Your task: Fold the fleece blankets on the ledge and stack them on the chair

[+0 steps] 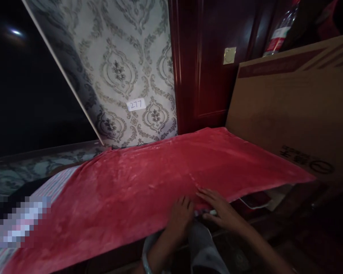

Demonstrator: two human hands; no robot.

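Observation:
A red plush cloth [137, 186] lies spread over the surface before me, with small creases and pale streaks in its pile. My left hand [180, 215] rests on it near the front edge, fingers lying on the pile and slightly bent. Just to the right, my right hand [218, 209] has its fingers stretched over the cloth, with the thumb apart and lower, by the edge. Between the hands a small patterned strip [201, 212] shows at the edge; what it is, I cannot tell. A bracelet [145, 262] circles my left wrist.
A large cardboard box [291, 102] stands at the right, with a red-labelled bottle [278, 36] behind its top. A dark screen [37, 83] fills the left. Striped fabric [55, 186] shows beside the cloth. A paper label [136, 104] marked 277 is on the patterned wall.

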